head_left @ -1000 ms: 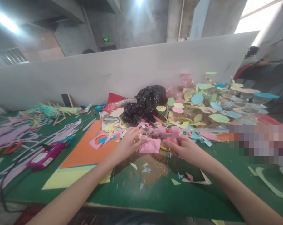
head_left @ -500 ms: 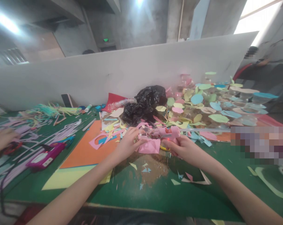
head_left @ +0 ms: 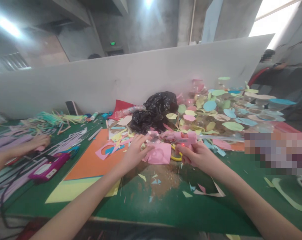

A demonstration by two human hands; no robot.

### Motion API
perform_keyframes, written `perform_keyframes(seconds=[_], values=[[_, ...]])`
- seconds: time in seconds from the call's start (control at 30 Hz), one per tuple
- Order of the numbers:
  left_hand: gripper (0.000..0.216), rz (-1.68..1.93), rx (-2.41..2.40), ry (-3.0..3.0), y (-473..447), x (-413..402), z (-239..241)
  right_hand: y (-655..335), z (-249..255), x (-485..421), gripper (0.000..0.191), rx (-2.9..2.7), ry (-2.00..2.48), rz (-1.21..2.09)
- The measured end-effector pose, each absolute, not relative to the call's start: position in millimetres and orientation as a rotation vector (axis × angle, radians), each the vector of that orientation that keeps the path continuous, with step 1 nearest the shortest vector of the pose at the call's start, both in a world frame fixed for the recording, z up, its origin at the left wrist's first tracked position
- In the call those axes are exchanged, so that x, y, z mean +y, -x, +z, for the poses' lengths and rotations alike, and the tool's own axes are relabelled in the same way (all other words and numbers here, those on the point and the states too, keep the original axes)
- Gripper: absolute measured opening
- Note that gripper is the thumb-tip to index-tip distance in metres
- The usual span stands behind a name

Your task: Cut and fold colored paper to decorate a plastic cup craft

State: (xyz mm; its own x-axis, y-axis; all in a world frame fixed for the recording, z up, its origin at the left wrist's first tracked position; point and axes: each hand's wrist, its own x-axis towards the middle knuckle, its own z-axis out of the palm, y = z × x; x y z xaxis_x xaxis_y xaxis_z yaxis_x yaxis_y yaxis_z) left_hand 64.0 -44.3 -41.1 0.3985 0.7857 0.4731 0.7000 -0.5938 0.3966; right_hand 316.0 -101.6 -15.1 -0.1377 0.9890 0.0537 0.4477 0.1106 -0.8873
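Note:
My right hand (head_left: 194, 153) is closed around the handle of a pink hot glue gun (head_left: 183, 137), its red light glowing. A clear glue stick (head_left: 218, 137) juts from its back, and its nozzle points left. My left hand (head_left: 136, 150) has thumb and fingers closed near a clear plastic piece (head_left: 154, 136), just ahead of the nozzle; the exact grip is partly hidden. Below that lies a square of pink paper (head_left: 160, 156) with a round outline, its left edge by my left thumb. Yellow-handled scissors (head_left: 176, 158) are partly hidden behind the glue gun.
Clear plastic cups with coloured paper shapes (head_left: 232, 126) crowd the right back. A black plastic bag (head_left: 153, 113) sits mid-back. Orange paper (head_left: 87, 160), a purple power strip (head_left: 49, 167) and paper strips lie left. A co-worker's hand (head_left: 39, 142) is at far left.
My right hand has shifted the glue gun slightly right, away from my left hand. More of the pink paper and scissors shows. The co-worker's hand has moved right.

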Motion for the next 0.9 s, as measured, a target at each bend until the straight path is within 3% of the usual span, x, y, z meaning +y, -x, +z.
perform_keyframes(seconds=[0.9], values=[[0.023,1.087,1.410,-2.431,-65.3,-45.7,-33.5,-316.1,-15.9,-99.8,0.053,-1.706,1.438,0.946]])
